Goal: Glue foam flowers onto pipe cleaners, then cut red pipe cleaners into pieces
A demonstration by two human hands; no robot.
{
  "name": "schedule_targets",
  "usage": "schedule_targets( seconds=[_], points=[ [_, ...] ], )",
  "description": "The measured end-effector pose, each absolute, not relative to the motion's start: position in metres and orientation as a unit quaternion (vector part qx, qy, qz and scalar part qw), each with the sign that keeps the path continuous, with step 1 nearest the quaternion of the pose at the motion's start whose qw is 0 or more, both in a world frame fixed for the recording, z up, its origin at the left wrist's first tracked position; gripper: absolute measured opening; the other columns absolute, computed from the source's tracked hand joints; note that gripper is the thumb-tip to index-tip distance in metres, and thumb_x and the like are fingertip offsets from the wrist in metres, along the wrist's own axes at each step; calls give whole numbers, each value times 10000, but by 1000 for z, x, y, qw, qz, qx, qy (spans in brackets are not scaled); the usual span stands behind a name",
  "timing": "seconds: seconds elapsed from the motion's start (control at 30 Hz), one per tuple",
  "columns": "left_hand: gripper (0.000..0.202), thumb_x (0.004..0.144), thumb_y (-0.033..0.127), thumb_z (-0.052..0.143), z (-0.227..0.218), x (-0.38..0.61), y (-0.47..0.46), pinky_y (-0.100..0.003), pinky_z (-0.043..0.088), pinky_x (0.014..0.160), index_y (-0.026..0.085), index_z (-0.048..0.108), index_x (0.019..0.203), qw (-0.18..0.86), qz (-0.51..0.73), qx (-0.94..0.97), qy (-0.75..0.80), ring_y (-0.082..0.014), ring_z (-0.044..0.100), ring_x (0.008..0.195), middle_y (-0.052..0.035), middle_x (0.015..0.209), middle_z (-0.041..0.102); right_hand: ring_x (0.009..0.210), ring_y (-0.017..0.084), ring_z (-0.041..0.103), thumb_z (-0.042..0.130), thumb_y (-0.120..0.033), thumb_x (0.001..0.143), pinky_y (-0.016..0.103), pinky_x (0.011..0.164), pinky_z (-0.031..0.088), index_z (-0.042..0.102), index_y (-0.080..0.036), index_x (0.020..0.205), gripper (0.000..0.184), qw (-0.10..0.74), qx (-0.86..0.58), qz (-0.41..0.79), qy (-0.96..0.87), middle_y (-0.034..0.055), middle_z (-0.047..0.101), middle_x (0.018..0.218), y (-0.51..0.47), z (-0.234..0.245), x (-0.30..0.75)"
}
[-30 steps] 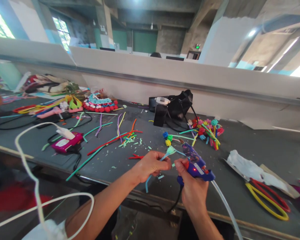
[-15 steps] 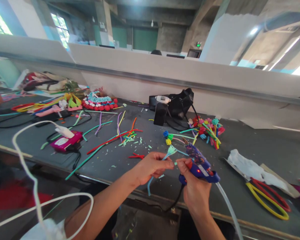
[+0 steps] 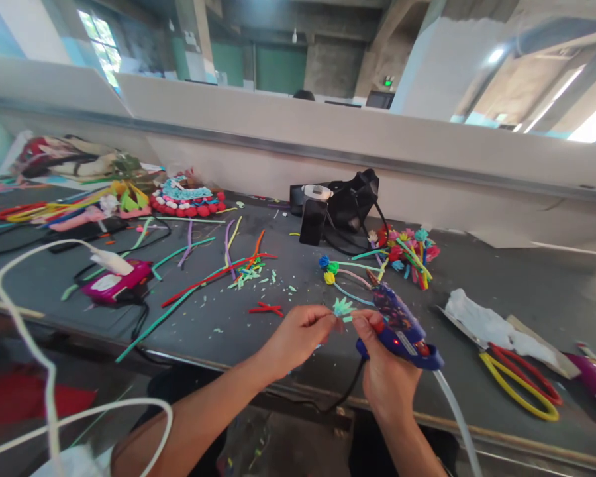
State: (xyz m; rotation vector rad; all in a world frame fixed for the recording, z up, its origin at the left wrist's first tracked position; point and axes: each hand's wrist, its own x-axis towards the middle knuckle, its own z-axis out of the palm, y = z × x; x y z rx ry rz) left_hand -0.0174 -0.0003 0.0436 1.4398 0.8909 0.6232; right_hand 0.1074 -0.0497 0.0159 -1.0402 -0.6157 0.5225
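Head view, twelve o'clock lying away from the wearer. The mint-green flower [image 3: 343,307] sits between the two hands above the table [image 3: 467,265], at one o'clock from the fingertips of the left hand [image 3: 302,339], whose grip is closed in a tight pinch at its base; this is the nearer hand. The petals fan toward twelve. The right hand [image 3: 390,374] has its grip wrapped around the glue gun [image 3: 402,334], whose long axis runs from five to eleven o'clock, its nozzle directed past the flower. A short green strip [image 3: 347,319], apparently pinched by the right thumb and forefinger, projects toward nine, just below the petals; whether it touches them is unclear.
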Motion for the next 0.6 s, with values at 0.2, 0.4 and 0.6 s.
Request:
schedule_targets(
  seconds=[0.2,0.4,0.6],
  points=[
    [335,838,419,492,36,-14,-3,-227,213,494,143,676,792,575,292,662,383,-93,307,525,59,537,359,726,190,650,844,-342,642,374,764,528,665,-187,752,261,764,-536,180,-311,22,702,787,-49,10,109],
    [326,857,388,476,37,-14,-7,-228,225,519,163,567,640,531,297,696,382,-101,325,568,47,566,352,757,202,653,804,-428,689,366,787,516,700,-185,790,283,701,-596,167,-354,39,719,822,-54,9,113],
    [333,878,357,458,36,-15,-8,-234,226,537,173,490,602,494,298,723,379,-105,335,589,45,583,340,739,191,642,803,-437,695,338,750,498,700,-187,811,295,698,-603,142,-359,32,717,818,-55,11,112]
  ],
)
